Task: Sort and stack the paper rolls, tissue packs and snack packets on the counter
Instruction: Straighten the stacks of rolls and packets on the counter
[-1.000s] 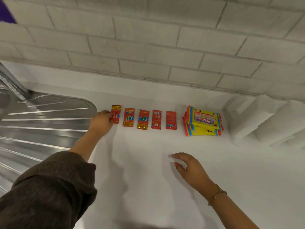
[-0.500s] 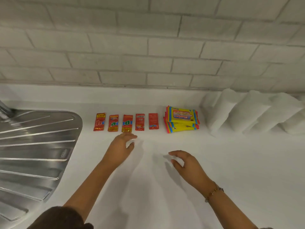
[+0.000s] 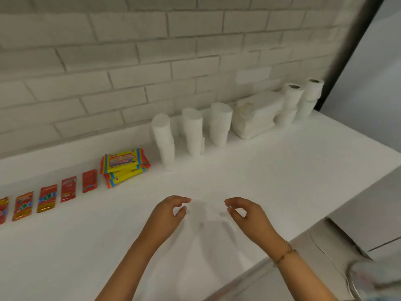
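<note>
Several red snack packets (image 3: 68, 189) lie in a row along the back left of the white counter (image 3: 271, 170). A stack of yellow packs (image 3: 123, 165) sits at the row's right end. Three stacks of white paper rolls (image 3: 192, 131) stand upright to the right of it. Then comes a pile of white tissue packs (image 3: 255, 116), and two more stacks of rolls (image 3: 300, 102) stand by the wall's end. My left hand (image 3: 168, 215) and my right hand (image 3: 247, 215) hover over the bare counter in front, fingers curled but apart, holding nothing.
A brick wall (image 3: 152, 61) backs the counter. The counter's front edge runs diagonally at the lower right, with floor below. A dark frame and a pale panel (image 3: 373, 61) bound the right end. My right wrist wears a bracelet (image 3: 285, 254).
The view has swung right, so the sink has left the frame and the rolls and tissue packs show. My left hand has drawn back from the red packets to beside my right hand.
</note>
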Available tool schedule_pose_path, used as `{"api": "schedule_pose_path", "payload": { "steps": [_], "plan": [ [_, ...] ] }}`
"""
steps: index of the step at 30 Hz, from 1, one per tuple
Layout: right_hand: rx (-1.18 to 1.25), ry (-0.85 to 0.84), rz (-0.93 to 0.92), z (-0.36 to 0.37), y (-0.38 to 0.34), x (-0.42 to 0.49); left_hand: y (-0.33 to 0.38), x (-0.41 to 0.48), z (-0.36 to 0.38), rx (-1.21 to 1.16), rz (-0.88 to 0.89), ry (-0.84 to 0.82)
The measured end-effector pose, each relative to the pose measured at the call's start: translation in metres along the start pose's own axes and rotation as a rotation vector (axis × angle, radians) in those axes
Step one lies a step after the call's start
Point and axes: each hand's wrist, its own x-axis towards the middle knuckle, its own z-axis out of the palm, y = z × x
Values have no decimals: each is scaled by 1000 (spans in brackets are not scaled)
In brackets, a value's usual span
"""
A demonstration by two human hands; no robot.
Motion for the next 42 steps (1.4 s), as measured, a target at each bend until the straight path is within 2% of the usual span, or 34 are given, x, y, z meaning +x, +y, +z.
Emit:
{"api": "schedule_pose_path", "payload": {
  "steps": [11,18,24,34,38,42],
  "plan": [
    [-69,140,96,-200,132,-23,152,58,182,-29,100,-166],
    [-43,191,136,-259,189,7,205,114,255,-2,125,-248],
    [-84,153,158,-311,237,70,240,197,314,-69,138,-261],
    [-183,185,201,-427,305,189,300,335,370,-127,120,-232],
    [-175,143,187,-444,324,233,303,367,374,-92,95,-203],
    [-154,78,159,-451,335,282,292,398,367,-62,27,-101]
  ]
}}
